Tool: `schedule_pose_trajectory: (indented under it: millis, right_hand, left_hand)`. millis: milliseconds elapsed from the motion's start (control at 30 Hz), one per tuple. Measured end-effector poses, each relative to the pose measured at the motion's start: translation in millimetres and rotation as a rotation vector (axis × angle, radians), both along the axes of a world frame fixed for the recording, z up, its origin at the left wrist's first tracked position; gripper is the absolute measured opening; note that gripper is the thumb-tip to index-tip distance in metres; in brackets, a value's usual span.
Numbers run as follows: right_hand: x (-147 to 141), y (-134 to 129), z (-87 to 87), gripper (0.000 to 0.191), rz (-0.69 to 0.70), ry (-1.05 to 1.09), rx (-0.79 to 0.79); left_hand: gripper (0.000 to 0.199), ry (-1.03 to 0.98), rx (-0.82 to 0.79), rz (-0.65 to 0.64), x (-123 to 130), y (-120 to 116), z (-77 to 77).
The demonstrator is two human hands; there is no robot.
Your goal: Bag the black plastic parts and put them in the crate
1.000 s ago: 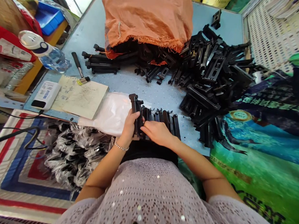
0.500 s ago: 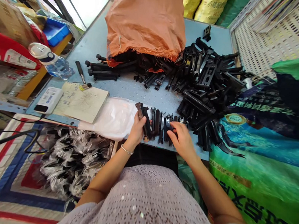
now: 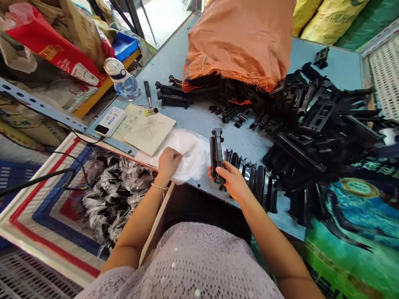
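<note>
My right hand is closed round black plastic parts, held upright over the table's front edge. They look like long, narrow brackets pressed together; how many I cannot tell. My left hand pinches at the top of a stack of thin, clear-white plastic bags, its thumb and fingertips together. Just right of the held parts, a row of similar black parts stands side by side along the table edge.
A heap of black parts spills from an orange woven sack. A notepad, a white device, a hammer-like tool and a water bottle stand left. Below is a crate of bagged parts.
The black parts have passed from my left hand to my right. My left hand has moved left onto the plastic bags and pinches there. The view has swung left.
</note>
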State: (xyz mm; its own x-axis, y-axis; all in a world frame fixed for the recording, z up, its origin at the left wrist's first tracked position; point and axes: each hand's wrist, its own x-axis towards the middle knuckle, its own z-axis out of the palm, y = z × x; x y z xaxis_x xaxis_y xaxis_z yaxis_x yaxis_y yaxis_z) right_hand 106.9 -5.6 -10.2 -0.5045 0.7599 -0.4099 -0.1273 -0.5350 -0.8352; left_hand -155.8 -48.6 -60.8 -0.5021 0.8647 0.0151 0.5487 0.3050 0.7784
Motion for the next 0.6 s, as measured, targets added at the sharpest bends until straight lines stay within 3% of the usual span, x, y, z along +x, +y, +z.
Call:
schedule_pose_trajectory:
  millis: [133,233,433,600]
  right_hand:
    - [-27,12,8.2,0.035,0.021,0.119,-0.082]
    - [-45,19,15.1,0.032,0.084,0.245,-0.180]
    - [-88,19,7.0,0.025,0.184,0.388,-0.425]
    - [-102,18,-11.7,0.022,0.110,0.245,-0.385]
  left_hand:
    - [0.025,-0.510,0.077,0.118,-17,-4,7.6]
    - [0.032,-0.768,0.125,0.086,-15,-14,13.9]
    - [0.043,-0.858,0.162,0.136,7,-18,5.2]
    - [0.043,-0.939,0.217,0.115,4,-21,5.3]
